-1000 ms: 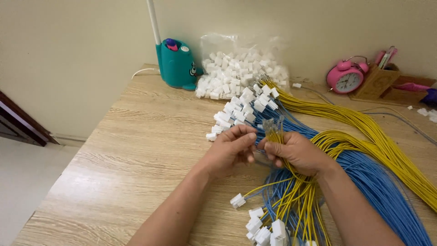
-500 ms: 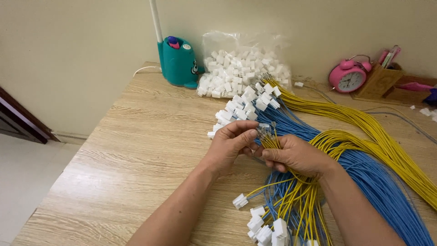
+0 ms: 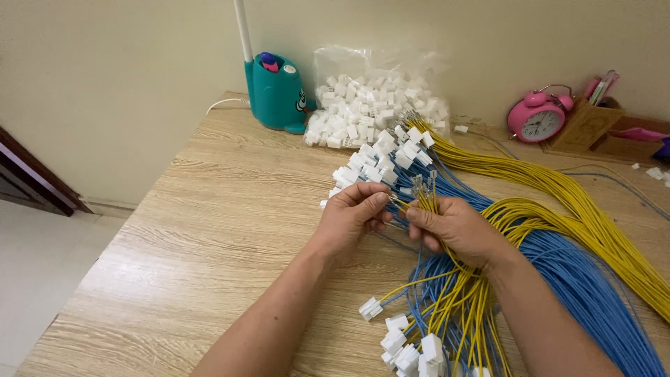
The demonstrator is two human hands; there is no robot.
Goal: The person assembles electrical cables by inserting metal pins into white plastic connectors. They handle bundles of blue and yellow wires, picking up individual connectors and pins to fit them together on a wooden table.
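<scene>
table (image 3: 209,230): pale wood-grain top, matt, smooth
yellow wires (image 3: 593,216): plastic-sheathed, slightly glossy
blue wires (image 3: 579,279): plastic-sheathed, smooth, faint sheen
wire tips (image 3: 422,185): bare metal, shiny
white connectors (image 3: 377,157): hard plastic, matt
bag (image 3: 377,105): thin clear plastic, crinkled, glossy
teal lamp base (image 3: 276,94): smooth plastic, glossy
alarm clock (image 3: 539,120): pink, glossy casing
pen holder (image 3: 586,126): wood, matt

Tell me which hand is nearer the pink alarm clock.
Right. The right hand grips yellow wires below-left of the pink alarm clock; the left hand sits farther left, across the wires.
</scene>
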